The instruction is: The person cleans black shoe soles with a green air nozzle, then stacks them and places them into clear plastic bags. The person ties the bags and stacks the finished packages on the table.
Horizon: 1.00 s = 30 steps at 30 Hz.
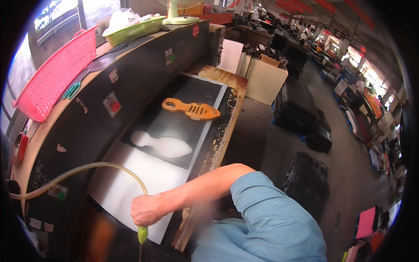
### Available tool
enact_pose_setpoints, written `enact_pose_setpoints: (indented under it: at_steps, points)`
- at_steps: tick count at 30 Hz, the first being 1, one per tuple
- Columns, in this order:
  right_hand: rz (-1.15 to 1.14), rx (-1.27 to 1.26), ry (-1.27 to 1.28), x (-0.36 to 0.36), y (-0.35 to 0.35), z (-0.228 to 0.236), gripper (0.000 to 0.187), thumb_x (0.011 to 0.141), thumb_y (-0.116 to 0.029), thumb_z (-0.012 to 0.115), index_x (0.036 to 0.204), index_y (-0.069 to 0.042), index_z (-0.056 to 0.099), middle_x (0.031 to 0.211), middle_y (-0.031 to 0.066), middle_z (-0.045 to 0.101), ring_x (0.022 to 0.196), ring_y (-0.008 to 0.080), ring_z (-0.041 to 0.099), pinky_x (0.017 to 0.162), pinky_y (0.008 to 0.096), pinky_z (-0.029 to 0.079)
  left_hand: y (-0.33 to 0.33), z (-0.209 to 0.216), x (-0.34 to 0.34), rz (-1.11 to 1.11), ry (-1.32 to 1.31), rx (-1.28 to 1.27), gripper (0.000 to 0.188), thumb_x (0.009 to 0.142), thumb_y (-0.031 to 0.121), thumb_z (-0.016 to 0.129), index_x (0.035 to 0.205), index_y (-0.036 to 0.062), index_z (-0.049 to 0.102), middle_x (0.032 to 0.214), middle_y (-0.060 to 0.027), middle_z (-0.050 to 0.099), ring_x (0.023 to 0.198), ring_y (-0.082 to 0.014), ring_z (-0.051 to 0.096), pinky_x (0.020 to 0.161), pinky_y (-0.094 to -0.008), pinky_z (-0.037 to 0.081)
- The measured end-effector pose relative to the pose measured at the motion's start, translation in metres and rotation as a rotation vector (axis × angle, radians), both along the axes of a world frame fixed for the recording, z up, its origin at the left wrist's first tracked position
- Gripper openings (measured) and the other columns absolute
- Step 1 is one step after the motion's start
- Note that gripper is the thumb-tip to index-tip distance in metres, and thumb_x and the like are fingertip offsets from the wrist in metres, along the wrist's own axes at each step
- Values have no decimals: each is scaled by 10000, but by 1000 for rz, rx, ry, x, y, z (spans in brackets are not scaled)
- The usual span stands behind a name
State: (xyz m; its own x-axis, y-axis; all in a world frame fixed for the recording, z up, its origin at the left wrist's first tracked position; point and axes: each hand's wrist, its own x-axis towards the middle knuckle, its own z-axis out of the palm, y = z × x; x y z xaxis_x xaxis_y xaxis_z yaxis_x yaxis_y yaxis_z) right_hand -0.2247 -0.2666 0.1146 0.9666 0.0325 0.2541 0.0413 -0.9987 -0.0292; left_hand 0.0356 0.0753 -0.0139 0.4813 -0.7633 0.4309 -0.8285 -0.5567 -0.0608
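A green tool (142, 234) with a thin stem is found over the near end of the bench, pointed downward, and is gripped from above by the right hand (147, 210), whose fingers are curled tightly round its upper part; the left hand is out of view, so the state of its fingers cannot be told. A pale hose (104, 164) is led in an arc from the left to the top of the fist. The step in hand is judged to be the handling of this hose-fed tool, and the next move would seem to call for its stem to be aimed with the hose free of snags. Beneath the hose a white sheet (139, 174) is laid, and beyond it a black sheet (198, 89), on which a slotted orange template (185, 109) and a white shape (168, 146) of similar outline are seen. The surface is edged by worn wood (224, 77) and flanked on the left by a dark panel (144, 78) fitted with buttons. On the ledge above are set a pink basket (61, 74), teal scissors (71, 90) and a green basket (135, 31). To the right, black stacks (294, 105) are placed on the workshop floor.
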Motion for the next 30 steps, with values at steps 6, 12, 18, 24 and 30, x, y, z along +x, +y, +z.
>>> enact_pose_setpoints:
  at_steps: [6,12,18,24,30]
  points:
    - [-123,63,-79,18,-14,7,194,714,-253,715,610,-89,713,593,108,675,608,332,703,545,459,545,-5,14,-9,-77,16,-74,430,1103,190,513,1437,-73,573,1500,-335,511,1381,-520,484,1167,-578,377]
    - [-70,81,78,3,-11,8,174,752,-242,715,658,-97,737,667,106,716,669,337,723,576,462,551,-2,4,-6,-81,6,-49,480,1108,248,526,1463,-75,543,1488,-358,506,1380,-534,477,1161,-603,370]
    - [-107,139,109,-13,-36,8,153,753,-230,713,668,-106,743,679,114,721,685,351,723,592,465,554,-8,8,-16,-32,215,-103,549,1126,337,484,1500,-65,508,1535,-363,452,1416,-545,429,1172,-628,336]
    - [-18,102,108,-30,-37,11,190,745,-229,692,637,-75,716,638,133,697,620,358,699,574,473,544,-17,25,-30,26,285,-78,573,1116,344,514,1526,-55,480,1556,-370,422,1428,-543,416,1190,-616,316]
    - [-145,100,51,-15,-54,8,189,736,-225,693,633,-67,712,634,139,694,624,371,699,579,482,551,-23,34,-35,14,270,-75,674,1061,389,628,1535,-61,460,1532,-395,429,1408,-554,432,1176,-628,327]
